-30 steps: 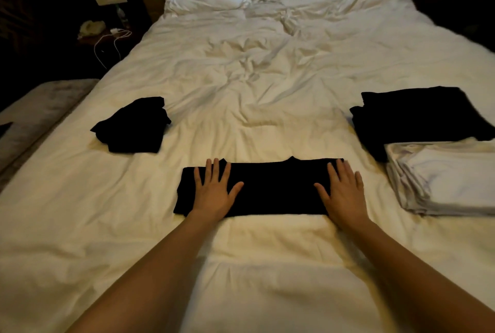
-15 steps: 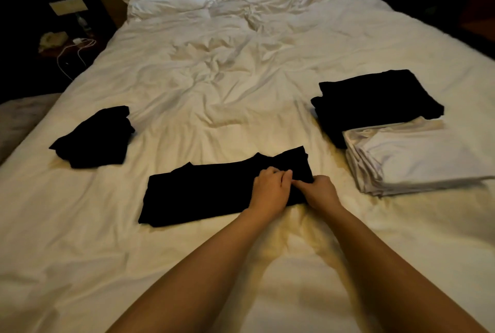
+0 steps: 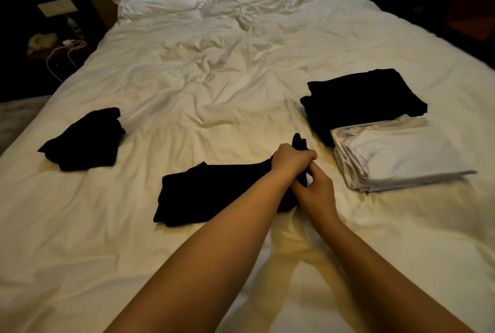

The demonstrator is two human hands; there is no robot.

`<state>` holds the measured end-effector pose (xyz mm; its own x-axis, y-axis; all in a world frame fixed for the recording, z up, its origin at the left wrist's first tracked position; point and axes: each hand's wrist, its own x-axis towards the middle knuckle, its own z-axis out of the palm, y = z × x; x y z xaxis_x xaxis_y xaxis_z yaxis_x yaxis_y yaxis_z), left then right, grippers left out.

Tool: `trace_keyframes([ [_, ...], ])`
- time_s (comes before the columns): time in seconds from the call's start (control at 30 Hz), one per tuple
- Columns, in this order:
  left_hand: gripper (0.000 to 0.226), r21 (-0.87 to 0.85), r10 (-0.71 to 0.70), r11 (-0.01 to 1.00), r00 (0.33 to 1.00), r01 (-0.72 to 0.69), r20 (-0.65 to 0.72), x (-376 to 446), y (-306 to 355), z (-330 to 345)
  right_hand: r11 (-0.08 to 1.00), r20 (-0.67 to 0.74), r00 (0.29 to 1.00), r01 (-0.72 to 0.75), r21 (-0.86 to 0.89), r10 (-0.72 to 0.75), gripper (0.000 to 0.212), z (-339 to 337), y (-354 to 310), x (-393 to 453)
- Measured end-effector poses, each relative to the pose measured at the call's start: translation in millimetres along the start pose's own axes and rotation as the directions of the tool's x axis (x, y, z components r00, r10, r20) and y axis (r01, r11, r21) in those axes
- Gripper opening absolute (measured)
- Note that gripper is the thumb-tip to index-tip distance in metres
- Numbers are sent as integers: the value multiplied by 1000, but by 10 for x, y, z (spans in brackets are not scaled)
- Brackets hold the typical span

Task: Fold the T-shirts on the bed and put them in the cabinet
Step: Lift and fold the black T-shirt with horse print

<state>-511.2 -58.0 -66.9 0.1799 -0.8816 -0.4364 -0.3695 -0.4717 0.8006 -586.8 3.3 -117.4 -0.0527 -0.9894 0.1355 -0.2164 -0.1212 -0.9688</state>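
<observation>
1. While both hands grip its right end, the black T-shirt (image 3: 214, 190) lies long-folded on the bed (image 3: 187, 91); left hand (image 3: 292, 162) and right hand (image 3: 316, 193) are closed on the cloth, seemingly to fold it leftward.
2. Folded stacks (image 3: 396, 155) wait near the right, likely cabinet-bound.

head view, looking down over bed (image 3: 214, 91)

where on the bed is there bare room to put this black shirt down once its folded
Widest bare sheet: the middle of the bed, between the crumpled black shirt on the left and the folded black stack on the right. The near edge by the forearms is bare too. The right is crowded: the white stack touches the black one.
</observation>
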Motion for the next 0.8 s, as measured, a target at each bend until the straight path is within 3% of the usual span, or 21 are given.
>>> trace_keyframes([
  [0.2, 6, -299, -85, 952, 994, 62, -65, -111, -198, -483, 976, 36, 992, 116, 185, -125, 22, 247, -132, -204],
  [0.33, 18, -438, -70, 899, 994, 27, -83, -209, -463, -878, 966, -50, 996, 82, 247, -72, 22, 547, -240, -224],
  [0.53, 21, -477, -45, 879, 992, -18, -119, -271, -948, -1581, 986, 96, 995, 40, -162, -24, 23, 978, -194, -122],
  [0.67, 23, -505, -104, 863, 984, 17, -144, -235, -1317, -2023, 981, 220, 971, -56, -184, 97, 33, 1219, -290, -48],
  [0.8, 28, -425, -168, 902, 971, 81, -171, -170, -1660, -2324, 927, 463, 881, 95, -363, 92, 50, 1481, -222, -68],
])
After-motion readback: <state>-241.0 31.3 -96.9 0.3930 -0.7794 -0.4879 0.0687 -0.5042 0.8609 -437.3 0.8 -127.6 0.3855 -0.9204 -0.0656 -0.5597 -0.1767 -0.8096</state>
